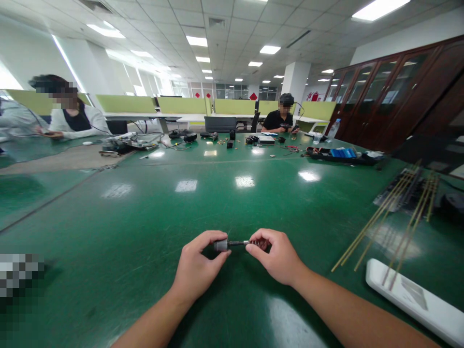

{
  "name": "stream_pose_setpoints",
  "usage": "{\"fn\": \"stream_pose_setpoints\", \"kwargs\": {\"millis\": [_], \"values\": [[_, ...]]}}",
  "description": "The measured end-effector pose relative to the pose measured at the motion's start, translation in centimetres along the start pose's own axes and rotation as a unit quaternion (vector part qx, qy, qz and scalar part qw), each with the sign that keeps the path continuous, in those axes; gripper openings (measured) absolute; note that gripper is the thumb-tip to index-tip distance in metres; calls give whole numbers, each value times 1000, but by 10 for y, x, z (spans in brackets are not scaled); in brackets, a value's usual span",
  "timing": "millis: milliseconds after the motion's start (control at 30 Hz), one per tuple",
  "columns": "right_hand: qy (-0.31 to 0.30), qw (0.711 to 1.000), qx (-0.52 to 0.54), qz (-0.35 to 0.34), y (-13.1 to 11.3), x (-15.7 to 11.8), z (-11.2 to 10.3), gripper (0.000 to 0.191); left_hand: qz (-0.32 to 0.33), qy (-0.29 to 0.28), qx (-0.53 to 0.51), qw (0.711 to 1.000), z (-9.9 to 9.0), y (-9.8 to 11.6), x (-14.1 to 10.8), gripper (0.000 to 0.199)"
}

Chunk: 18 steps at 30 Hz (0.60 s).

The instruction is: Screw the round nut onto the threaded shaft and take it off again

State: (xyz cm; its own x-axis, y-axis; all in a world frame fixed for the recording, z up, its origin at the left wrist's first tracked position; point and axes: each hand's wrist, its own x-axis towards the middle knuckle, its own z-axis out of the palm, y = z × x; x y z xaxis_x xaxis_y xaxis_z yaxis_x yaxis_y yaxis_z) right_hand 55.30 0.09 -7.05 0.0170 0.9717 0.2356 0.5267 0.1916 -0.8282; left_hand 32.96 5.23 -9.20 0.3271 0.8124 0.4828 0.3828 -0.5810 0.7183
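Just above the green table, both hands hold parts of one small assembly that lies sideways between them. My left hand [198,261] pinches a grey cylinder [221,245] between thumb and fingers. From its right end a thin dark rod [237,242] runs across to my right hand [275,253]. Closed at the rod's other end, my right thumb and fingers grip a small metal coil spring [256,242], which they partly cover. Whether the rod passes through the spring I cannot tell.
The green table [152,212] stretches far ahead. Thin yellowish sticks [377,220] and a white, flat device [413,295] lie to my right. Further back sit a black tray with blue items [342,153], water bottles [332,130] and several electronic parts. Two people sit across the table, partly blurred.
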Motion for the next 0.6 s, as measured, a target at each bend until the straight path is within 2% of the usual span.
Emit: {"fn": "stream_pose_setpoints", "kwargs": {"millis": [133,200,267,333,433,533,600], "values": [[-8,1000,11,6,3,-1,0,18,-44,34,37,998,-3,-1,2,29],[-30,999,22,12,7,-2,0,24,-86,54,23,995,-4,-3,4,34],[-61,997,44,21,11,-1,1,37,-137,51,-58,988,-2,-8,7,41],[-81,994,72,32,15,0,1,51,-184,39,-162,969,1,-12,11,50],[-82,990,103,41,18,2,2,57,-239,49,-258,935,-2,-8,15,55],[-78,991,99,42,16,1,2,54,-258,43,-314,912,-24,5,8,55],[-76,993,80,31,13,-2,1,52,-233,36,-286,929,-52,14,-6,56]]}}
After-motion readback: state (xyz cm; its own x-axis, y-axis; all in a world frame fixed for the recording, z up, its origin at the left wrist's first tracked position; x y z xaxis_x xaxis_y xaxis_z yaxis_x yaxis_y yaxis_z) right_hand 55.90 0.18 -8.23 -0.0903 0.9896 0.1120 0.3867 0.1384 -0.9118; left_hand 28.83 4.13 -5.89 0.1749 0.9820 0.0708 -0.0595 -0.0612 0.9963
